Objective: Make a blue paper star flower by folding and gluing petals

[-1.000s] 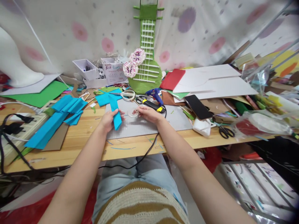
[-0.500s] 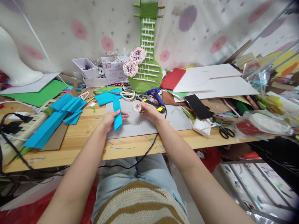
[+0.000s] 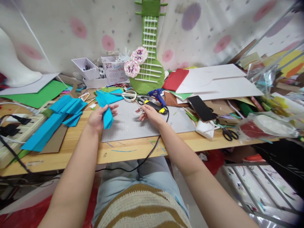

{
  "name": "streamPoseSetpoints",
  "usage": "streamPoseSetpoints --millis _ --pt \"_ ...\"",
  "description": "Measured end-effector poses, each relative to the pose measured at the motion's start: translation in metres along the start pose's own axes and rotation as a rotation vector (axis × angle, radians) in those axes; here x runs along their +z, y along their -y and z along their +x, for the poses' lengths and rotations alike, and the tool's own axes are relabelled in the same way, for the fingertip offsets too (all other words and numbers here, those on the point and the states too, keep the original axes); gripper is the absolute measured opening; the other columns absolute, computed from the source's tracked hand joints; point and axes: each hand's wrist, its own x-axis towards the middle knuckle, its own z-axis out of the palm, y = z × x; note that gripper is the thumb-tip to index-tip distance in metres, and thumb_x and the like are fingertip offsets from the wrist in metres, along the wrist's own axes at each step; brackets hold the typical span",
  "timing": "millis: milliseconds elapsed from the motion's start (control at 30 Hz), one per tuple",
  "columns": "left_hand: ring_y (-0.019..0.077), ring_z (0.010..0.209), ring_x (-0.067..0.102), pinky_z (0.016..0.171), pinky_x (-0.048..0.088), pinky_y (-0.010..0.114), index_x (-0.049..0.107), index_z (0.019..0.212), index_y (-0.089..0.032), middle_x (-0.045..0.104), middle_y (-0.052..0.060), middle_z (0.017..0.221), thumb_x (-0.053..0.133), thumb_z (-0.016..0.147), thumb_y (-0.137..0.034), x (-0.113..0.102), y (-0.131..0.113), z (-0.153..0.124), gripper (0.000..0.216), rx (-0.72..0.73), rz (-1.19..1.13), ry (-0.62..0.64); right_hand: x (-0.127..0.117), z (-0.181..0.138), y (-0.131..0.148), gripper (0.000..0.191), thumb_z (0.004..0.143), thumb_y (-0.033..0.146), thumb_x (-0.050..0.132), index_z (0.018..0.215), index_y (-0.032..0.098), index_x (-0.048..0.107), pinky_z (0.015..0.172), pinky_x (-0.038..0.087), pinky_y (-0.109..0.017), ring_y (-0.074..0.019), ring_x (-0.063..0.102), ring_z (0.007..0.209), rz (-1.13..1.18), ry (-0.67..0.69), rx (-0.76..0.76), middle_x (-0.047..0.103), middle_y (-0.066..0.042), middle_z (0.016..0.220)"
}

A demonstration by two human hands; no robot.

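My left hand grips a folded blue paper piece and holds it a little above the left edge of the grey cutting mat. My right hand rests on the mat with fingers stretched toward a small clear tape roll lying flat at its fingertips. Whether the fingers touch the roll is unclear. A black and yellow tool lies just behind that hand.
Pleated blue paper lies at left by a power strip. Behind the mat are white scissors, a blue glue gun, a green paper guitar, white boxes. A phone, black scissors and stacked boards sit right.
My left hand carried the blue paper piece to the left and lifted it. My right hand raised the tape roll, then set it down on the mat.
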Motion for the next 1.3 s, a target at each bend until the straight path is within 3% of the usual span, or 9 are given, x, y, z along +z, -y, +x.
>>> streamPoseSetpoints --millis 133,233,333,467,533,733,1000,1167,1300 --pt "0.0106 0.052 0.056 0.05 0.048 0.022 0.061 0.075 -0.014 0.06 0.001 0.06 0.061 0.074 -0.023 0.011 0.009 0.006 0.009 -0.067 0.159 -0.023 0.001 -0.001 0.0 0.026 0.085 0.044 0.049 0.08 0.018 0.047 0.043 0.043 -0.017 -0.0049 0.056 0.047 -0.002 0.031 -0.013 0.065 -0.001 0.084" --pt "0.0083 0.044 0.047 0.042 0.036 0.02 0.064 0.076 -0.014 0.057 -0.002 0.054 0.069 0.067 -0.028 0.02 0.017 0.011 0.017 -0.11 0.39 0.048 -0.002 -0.001 0.0 0.026 0.084 0.044 0.05 0.079 0.019 0.048 0.041 0.041 -0.017 -0.0051 0.054 0.045 -0.004 0.022 -0.011 0.065 0.0 0.078" --pt "0.0121 0.053 0.053 0.05 0.039 0.022 0.063 0.079 -0.015 0.061 -0.001 0.061 0.075 0.058 -0.029 0.026 0.026 0.018 0.027 -0.062 0.619 0.059 -0.004 0.0 0.0 0.025 0.083 0.043 0.051 0.078 0.019 0.049 0.041 0.041 -0.018 -0.0054 0.054 0.044 -0.001 0.009 -0.009 0.065 0.0 0.077" --pt "0.0217 0.074 0.061 0.064 0.041 0.028 0.056 0.085 -0.017 0.063 0.004 0.076 0.08 0.05 -0.028 0.027 0.038 0.031 0.044 0.07 0.855 -0.191 -0.006 0.0 0.0 0.025 0.083 0.043 0.051 0.078 0.018 0.048 0.041 0.041 -0.017 -0.0052 0.054 0.044 -0.012 0.002 -0.002 0.065 0.001 0.076" --pt "0.0254 0.082 0.061 0.068 0.04 0.03 0.052 0.082 -0.019 0.063 0.006 0.079 0.081 0.047 -0.029 0.026 0.04 0.036 0.046 0.08 0.939 -0.256 -0.006 -0.001 0.0 0.023 0.084 0.04 0.05 0.077 0.018 0.048 0.041 0.041 -0.017 -0.0051 0.054 0.043 -0.018 0.005 -0.013 0.065 0.001 0.076" --pt "0.0295 0.093 0.059 0.075 0.038 0.033 0.045 0.073 -0.021 0.062 0.007 0.085 0.08 0.051 -0.029 0.031 0.034 0.033 0.041 0.086 1.137 -0.253 -0.007 -0.002 0.0 0.02 0.085 0.037 0.047 0.078 0.018 0.048 0.04 0.041 -0.017 -0.0049 0.055 0.043 -0.034 0.015 -0.036 0.064 0.0 0.079" --pt "0.0225 0.092 0.059 0.072 0.039 0.03 0.044 0.094 -0.02 0.062 0.006 0.097 0.07 0.067 -0.032 0.037 0.03 0.022 0.04 0.048 1.365 -0.22 -0.007 -0.003 0.0 0.019 0.089 0.032 0.044 0.079 0.017 0.047 0.04 0.042 -0.014 -0.0038 0.055 0.042 -0.053 0.044 -0.016 0.063 0.002 0.072" --pt "0.0199 0.086 0.058 0.073 0.041 0.03 0.042 0.099 -0.02 0.06 0.003 0.091 0.07 0.068 -0.032 0.028 0.034 0.024 0.044 0.149 1.344 -0.159 -0.004 -0.006 0.002 0.021 0.092 0.027 0.04 0.077 0.016 0.049 0.038 0.04 -0.013 -0.0039 0.054 0.04 -0.079 0.059 0.014 0.059 0.004 0.059" --pt "0.0202 0.094 0.054 0.08 0.042 0.032 0.043 0.101 -0.019 0.052 0.008 0.104 0.072 0.065 -0.028 0.021 0.043 0.022 0.047 0.31 1.295 -0.245 -0.004 -0.005 0.001 0.021 0.091 0.029 0.043 0.076 0.016 0.049 0.038 0.04 -0.013 -0.0038 0.054 0.04 -0.07 0.067 0.013 0.061 0.002 0.063"
